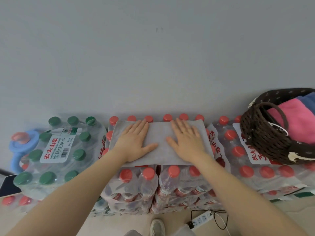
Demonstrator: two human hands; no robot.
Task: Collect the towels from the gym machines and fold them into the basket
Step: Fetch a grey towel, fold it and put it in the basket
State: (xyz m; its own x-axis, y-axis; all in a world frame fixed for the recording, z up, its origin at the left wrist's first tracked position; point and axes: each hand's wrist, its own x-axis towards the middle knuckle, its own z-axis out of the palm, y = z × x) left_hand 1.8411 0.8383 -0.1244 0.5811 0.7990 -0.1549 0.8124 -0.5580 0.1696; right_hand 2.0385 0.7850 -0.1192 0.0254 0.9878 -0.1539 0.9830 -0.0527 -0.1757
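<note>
- Near: shoe (157, 227) and power strip (202, 219) on floor.
- Left hand (134, 143) flat, fingers straight, pressing grey towel (161, 143).
- Right hand (186, 142) flat too, fingers spread on same towel.
- Towel lying folded on red-capped bottle packs (172, 183).
- Far right: wicker basket (265, 138) atop packs, holding pink towel (297, 121), probably blue one behind.

The flat grey towel (161, 142) is matt cloth with a fine, soft nap and a stitched hem. Beneath it, the shrink-wrapped packs of clear plastic bottles (180, 184) look glossy and crinkled, their red caps smooth. The dark brown woven basket (265, 138) is rough wicker with a patterned fabric lining. The pink folded towel (300, 123) inside it is fuzzy, matt cloth.
</note>
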